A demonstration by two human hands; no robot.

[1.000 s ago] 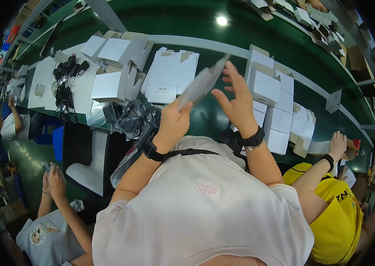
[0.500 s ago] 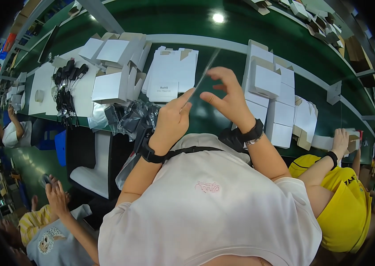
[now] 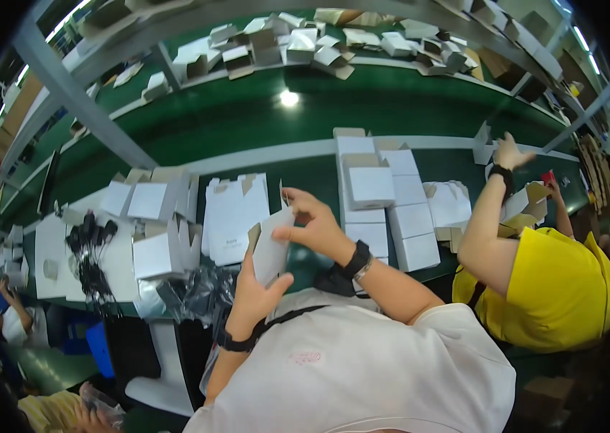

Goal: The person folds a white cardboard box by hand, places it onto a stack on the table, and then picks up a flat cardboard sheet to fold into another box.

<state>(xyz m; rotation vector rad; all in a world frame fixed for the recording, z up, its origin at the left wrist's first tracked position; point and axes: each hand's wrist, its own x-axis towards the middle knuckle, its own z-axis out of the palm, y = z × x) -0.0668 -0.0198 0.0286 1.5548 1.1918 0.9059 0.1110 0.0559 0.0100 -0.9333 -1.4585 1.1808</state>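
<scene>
A small white carton point(image 3: 270, 249) is held up over the bench edge, its brown inner flaps standing out. My left hand point(image 3: 249, 297) grips it from below, with the thumb on the near side. Around the upper right edge my right hand point(image 3: 321, 229) is closed, thumb pressed on the white face. Just beyond the carton lies a stack of flattened white cartons point(image 3: 236, 225). Black items in clear plastic bags point(image 3: 202, 297) lie left of my left hand.
Opened white boxes point(image 3: 153, 256) stand at left, beside black adapters with cables point(image 3: 90, 252). Stacked white boxes point(image 3: 370, 189) rise at right. A co-worker in yellow point(image 3: 550, 289) reaches over the bench further right. A metal post point(image 3: 85, 101) and an upper shelf with boxes point(image 3: 301, 45) lie beyond.
The carton, seen thin and edge-on before, now shows its white face and spread flaps. My right hand has gone from open to gripping it. The view has tilted up toward the far shelf.
</scene>
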